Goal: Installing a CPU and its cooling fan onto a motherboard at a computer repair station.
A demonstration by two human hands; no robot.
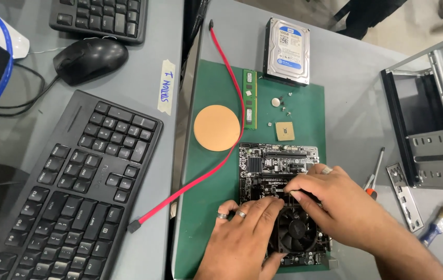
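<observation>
The left hand (247, 233) lies flat at the lower middle of the frame, its fingers (263, 207) spread and pressing on the black cooler fan (296, 231) and the board beside it, gripping nothing. The right hand (335, 199) comes in from the lower right, its fingers curled down and pinching at the top edge of the fan; what they pinch is too small to tell. The fan sits on the black motherboard (276, 163), which lies at the lower centre of a green mat (211, 207) on the grey desk (356, 103).

Above the board on the mat lie a small square processor chip (284, 131), a green memory stick (250, 98), a round orange disc (216, 127) and a hard drive (287, 50). A red cable (216, 166) curves across the mat. A screwdriver (375, 173) lies right of the hands, a black keyboard (76, 192) at the left.
</observation>
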